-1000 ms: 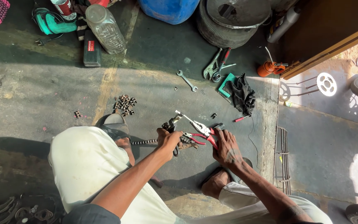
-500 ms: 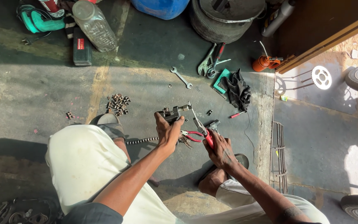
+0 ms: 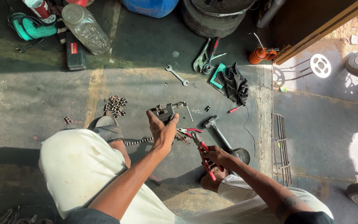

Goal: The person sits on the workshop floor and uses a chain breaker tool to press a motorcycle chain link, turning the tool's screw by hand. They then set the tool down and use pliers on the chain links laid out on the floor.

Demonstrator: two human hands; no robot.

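My left hand (image 3: 162, 129) grips a dark metal chain-breaker tool (image 3: 168, 110) and holds it raised above the concrete floor. A drive chain (image 3: 139, 141) hangs from it and trails left toward my knee. My right hand (image 3: 217, 157) is closed on the red handles of a pair of pliers (image 3: 199, 146), whose jaws point up toward the chain just below my left hand. A hammer (image 3: 216, 128) lies on the floor right of the pliers.
Loose chain links (image 3: 116, 106) lie in a heap at left. A wrench (image 3: 177, 75), locking pliers (image 3: 206, 56), a black rag (image 3: 233, 85), an orange oil can (image 3: 260, 54), a plastic bottle (image 3: 86, 28), a tyre (image 3: 216, 14) and a sprocket (image 3: 320, 65) surround me.
My left hand has lifted the chain tool higher and turned it. My right hand with the pliers has dropped back toward my lap. The camera has tilted.
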